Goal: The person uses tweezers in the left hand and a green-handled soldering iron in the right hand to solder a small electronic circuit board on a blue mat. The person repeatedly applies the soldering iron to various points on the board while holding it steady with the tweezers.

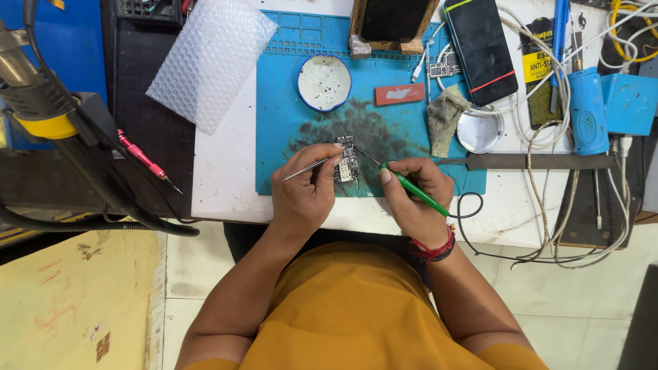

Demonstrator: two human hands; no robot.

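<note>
A small circuit board (347, 162) lies on the blue work mat (288, 109), on a dark scorched patch. My left hand (303, 190) grips metal tweezers (310, 166) whose tips rest at the board's left side. My right hand (413, 199) holds a green-handled soldering iron (414, 191); its thin tip reaches the board's upper right edge. A black cable runs from the iron's back end. Both hands rest on the mat's front edge.
A round white dish (324, 83), a red flat block (399, 94), a grey rag (444, 116) and a metal lid (480, 130) sit behind the board. A dark phone (481, 48), bubble wrap (209, 62), a red-handled tool (144, 159) and tangled cables (548, 103) lie around.
</note>
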